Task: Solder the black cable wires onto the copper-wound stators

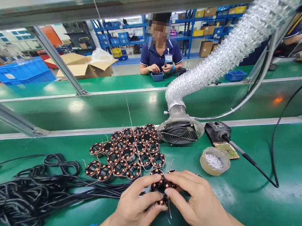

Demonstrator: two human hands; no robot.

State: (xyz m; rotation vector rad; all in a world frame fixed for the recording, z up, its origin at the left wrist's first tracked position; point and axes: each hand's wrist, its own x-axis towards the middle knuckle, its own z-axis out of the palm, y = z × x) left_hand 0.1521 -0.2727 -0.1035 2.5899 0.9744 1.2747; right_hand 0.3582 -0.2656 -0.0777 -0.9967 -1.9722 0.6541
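My left hand [137,205] is closed, its thumb and fingers pinching a copper-wound motor stator [163,200]. From the other side, my right hand [197,200] grips the stator between thumb and fingers. Thin wire ends stick out below the fingertips. More stators sit right by my fingers, partly covered, so their edges are hard to separate. Just beyond my left hand, a group of several similar stators [129,152] stands in rough rows, with copper coils and loose thin leads showing.
Black cables [17,187] lie heaped at left, running toward my left hand. A fume duct [225,52] ends in a fan guard [180,134]. Soldering iron [238,152], its stand [217,131] and a round tub [215,161] sit right. A person [160,58] works across the bench.
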